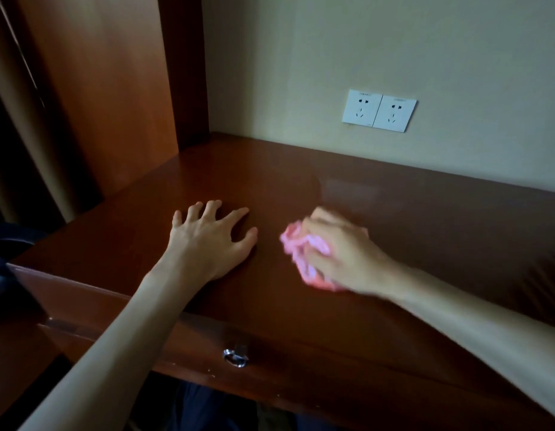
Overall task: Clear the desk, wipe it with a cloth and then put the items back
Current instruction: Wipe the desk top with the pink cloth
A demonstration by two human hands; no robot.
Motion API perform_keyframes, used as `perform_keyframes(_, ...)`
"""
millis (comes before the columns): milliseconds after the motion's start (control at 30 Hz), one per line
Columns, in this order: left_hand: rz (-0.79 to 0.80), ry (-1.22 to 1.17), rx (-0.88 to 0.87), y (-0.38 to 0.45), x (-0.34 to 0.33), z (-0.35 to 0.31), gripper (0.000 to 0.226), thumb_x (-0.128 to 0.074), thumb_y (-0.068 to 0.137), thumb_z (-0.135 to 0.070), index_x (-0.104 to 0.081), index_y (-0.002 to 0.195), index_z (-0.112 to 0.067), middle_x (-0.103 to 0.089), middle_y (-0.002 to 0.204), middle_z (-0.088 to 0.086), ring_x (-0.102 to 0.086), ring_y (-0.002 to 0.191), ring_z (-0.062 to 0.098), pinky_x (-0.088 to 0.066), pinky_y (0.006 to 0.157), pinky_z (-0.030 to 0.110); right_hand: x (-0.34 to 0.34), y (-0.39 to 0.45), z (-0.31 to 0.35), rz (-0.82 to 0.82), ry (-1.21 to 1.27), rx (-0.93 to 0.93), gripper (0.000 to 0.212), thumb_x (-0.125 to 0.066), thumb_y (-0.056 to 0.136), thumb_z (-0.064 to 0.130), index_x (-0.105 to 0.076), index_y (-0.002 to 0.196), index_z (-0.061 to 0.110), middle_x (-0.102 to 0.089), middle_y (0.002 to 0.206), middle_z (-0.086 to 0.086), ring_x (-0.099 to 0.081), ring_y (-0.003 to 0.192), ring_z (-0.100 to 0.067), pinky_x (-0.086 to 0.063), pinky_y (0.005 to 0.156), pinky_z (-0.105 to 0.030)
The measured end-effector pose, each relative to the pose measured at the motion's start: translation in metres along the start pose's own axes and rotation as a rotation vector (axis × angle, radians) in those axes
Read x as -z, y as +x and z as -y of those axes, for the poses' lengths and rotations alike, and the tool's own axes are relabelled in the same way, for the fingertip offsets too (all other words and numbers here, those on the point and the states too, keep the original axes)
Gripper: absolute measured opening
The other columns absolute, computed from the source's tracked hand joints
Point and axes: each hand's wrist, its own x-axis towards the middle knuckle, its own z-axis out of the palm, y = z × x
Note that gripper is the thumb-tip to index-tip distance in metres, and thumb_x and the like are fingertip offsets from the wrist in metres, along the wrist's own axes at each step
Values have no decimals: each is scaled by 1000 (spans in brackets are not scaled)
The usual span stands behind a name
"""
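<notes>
Reddish-brown wooden desk (301,181), glossy, set against a pale wall. Left hand (212,241) lies flat on the desktop, fingers spread and straight, holding nothing. Right hand (341,253), motion-blurred, clutches a crumpled pink cloth (296,247) pressed against the desktop, just right of the left hand. Front edge carries a drawer with a metal ring pull (235,357). A white double socket (378,110) sits on the wall above the desk's rear edge; a tall wooden panel (98,88) rises at left.
</notes>
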Motion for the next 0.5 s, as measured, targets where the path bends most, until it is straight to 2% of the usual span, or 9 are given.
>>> perform_keyframes(100, 3, 11, 5, 3, 0, 1, 70, -17, 90, -79, -24, 154, -51, -21, 165, 1, -19, 151, 32, -19, 120, 58, 13, -19, 2, 91, 125, 71, 9, -60, 89, 24, -65, 95, 28, -54, 99, 6, -57, 95, -13, -47, 83, -31)
perform_keyframes(167, 19, 10, -2, 2, 0, 1, 71, -16, 89, -79, -23, 154, -51, -21, 165, 1, -19, 151, 32, -19, 120, 58, 10, 3, -12, 22, 42, -59, 5, -59, 90, 25, -58, 89, 30, -52, 95, 8, -59, 92, -13, -47, 77, -34)
perform_keyframes(233, 14, 3, -2, 1, 1, 1, 71, -16, 90, -79, -23, 154, -51, -21, 165, 1, -19, 151, 32, -19, 120, 59, 3, 23, -13, -28, -58, -203, 5, -57, 91, 27, -54, 88, 24, -49, 94, 6, -58, 96, -21, -46, 74, -37)
perform_keyframes(267, 14, 2, 1, 1, 1, 1, 70, -17, 90, -79, -23, 154, -51, -21, 165, 1, -19, 151, 32, -18, 120, 58, -3, 23, -8, -47, -70, -196, 7, -55, 90, 31, -54, 89, 24, -49, 95, 6, -57, 97, -22, -46, 76, -38)
perform_keyframes(333, 9, 4, 5, 1, 0, 0, 69, -18, 91, -78, -25, 153, -51, -22, 165, 1, -19, 151, 32, -18, 120, 58, -3, -2, 17, -6, -29, -45, 12, -54, 90, 34, -60, 95, 24, -50, 96, 6, -55, 96, -18, -48, 79, -38)
perform_keyframes(400, -2, 7, 4, 0, -1, 1, 69, -17, 90, -79, -25, 153, -51, -22, 165, 0, -19, 151, 32, -19, 120, 58, 6, -35, 36, 116, 88, 76, 14, -60, 91, 27, -66, 102, 23, -51, 100, 7, -54, 98, -14, -46, 84, -30)
perform_keyframes(433, -4, 9, 0, 1, -1, 1, 69, -17, 90, -79, -25, 153, -51, -22, 165, 1, -19, 151, 32, -19, 120, 58, 11, -43, 38, 155, 121, 74, 15, -62, 91, 24, -68, 104, 23, -53, 102, 7, -55, 102, -13, -45, 86, -26)
perform_keyframes(500, 5, 8, -3, 2, 0, 2, 70, -16, 90, -79, -24, 154, -51, -21, 165, 1, -18, 151, 32, -19, 120, 58, 11, -36, 31, 78, 108, -42, 9, -63, 91, 25, -67, 99, 25, -55, 103, 8, -58, 106, -14, -46, 86, -26)
